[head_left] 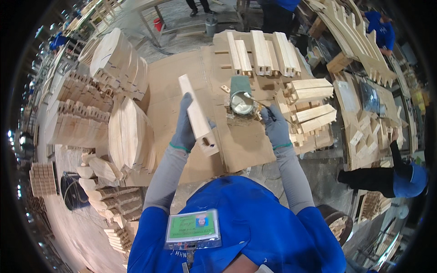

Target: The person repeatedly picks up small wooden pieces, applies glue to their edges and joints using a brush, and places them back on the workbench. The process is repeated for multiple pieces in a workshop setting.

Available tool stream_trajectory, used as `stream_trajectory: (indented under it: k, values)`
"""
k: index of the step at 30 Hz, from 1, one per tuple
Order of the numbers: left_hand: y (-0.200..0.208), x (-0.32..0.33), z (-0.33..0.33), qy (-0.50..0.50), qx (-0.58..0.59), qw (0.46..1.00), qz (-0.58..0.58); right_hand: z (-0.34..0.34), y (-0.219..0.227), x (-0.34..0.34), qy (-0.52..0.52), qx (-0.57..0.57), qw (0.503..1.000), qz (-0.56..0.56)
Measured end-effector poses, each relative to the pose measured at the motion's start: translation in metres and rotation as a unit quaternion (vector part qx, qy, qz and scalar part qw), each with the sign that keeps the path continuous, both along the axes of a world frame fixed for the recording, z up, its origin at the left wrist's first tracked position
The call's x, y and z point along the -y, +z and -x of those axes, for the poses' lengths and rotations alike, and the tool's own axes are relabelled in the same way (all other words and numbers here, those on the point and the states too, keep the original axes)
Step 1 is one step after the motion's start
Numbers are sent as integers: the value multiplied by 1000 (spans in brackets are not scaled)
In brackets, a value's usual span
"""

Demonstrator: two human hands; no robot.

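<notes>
My left hand point(183, 129), in a grey glove, is closed around a pale wooden bar point(196, 111) held tilted above the cardboard. A slot shows in the bar's near end. My right hand point(276, 127), also gloved, grips a thin brush point(256, 101). The brush reaches left over the rim of a green container point(240, 83) with white glue-like paste point(242, 105) inside; its tip lies at the paste. Beside the container, on its left, is a small wooden block point(225, 88).
Cardboard point(175, 68) covers the table. Slotted wooden bars point(261, 52) lie at the back, and more bars point(314, 113) are stacked at right. Curved wooden panels point(116, 63) stand at left. A co-worker point(409, 177) is at far right.
</notes>
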State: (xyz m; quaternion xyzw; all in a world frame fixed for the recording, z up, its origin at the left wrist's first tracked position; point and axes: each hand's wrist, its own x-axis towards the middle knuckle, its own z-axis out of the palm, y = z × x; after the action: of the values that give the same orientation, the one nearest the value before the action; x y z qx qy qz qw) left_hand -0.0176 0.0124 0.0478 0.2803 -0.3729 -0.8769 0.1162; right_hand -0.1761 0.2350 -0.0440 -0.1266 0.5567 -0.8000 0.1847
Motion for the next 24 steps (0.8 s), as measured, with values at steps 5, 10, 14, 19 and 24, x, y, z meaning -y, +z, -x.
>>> stream_trajectory:
  k: [5, 10, 14, 19, 24]
  values:
    - [7, -5, 15, -2, -66, 997, -41, -36, 114, -8, 106, 106, 982, 119]
    - [44, -20, 14, -39, -42, 998, -21, -65, 154, -11, 203, 9, 972, 117]
    - [56, -26, 7, -50, -69, 996, -16, -61, 153, -8, 215, 26, 968, 123]
    - [52, -27, 6, -48, -74, 996, -17, -60, 157, -3, 233, 1, 967, 105]
    - [30, -18, 1, -19, -139, 964, 227, -56, 150, -13, 336, -7, 937, 97]
